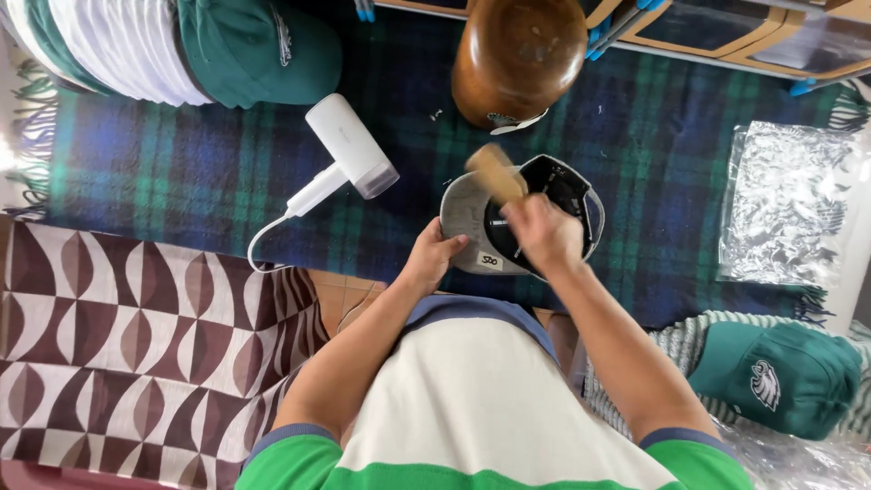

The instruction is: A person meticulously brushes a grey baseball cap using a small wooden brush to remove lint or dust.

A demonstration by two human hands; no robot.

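A cap (467,213) lies upside down on the plaid blanket (200,172), its grey brim towards me and its dark inside showing. My left hand (433,257) grips the brim's near edge. My right hand (543,231) is closed on a wooden brush (495,172), which is blurred and held over the cap's opening.
A white handheld steamer (349,150) with its cord lies left of the cap. A round wooden block (517,56) stands behind it. Green caps rest at the top left (259,50) and bottom right (778,374). A clear plastic bag (787,204) lies at the right. A brown patterned cloth (136,336) covers the left.
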